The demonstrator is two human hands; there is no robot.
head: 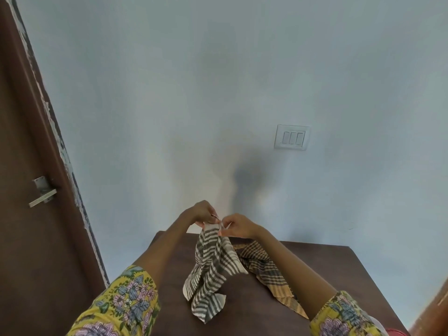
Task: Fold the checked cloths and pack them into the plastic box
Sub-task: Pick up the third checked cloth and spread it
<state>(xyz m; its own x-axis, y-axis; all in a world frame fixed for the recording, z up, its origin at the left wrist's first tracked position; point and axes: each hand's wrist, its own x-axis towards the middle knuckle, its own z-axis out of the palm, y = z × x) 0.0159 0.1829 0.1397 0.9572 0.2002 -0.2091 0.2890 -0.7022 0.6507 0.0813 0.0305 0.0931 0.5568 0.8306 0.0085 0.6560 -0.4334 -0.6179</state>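
Sleeves: nearest my lens, yellow floral sleeves (126,304) frame both forearms as they reach out over the dark desk (339,270).
Hands: I see the left hand (200,212) and right hand (238,226) raised close together, fingers curled, each pinching the top edge of the grey cloth (211,265).
Grey cloth: held up by that edge, it hangs bunched and twisted, its lower end trailing on the desk; no fold shows.
Tan cloth: a second checked piece (264,267) lies loose and rumpled on the desk, just right of the grey one, partly under the right forearm.
Box: I cannot find the plastic box in view.
Progress: by my reading, early; nothing is folded or packed, and both cloths are left to do.
Backdrop: pale blue wall with a switch plate (292,137); brown door (29,190) at left.
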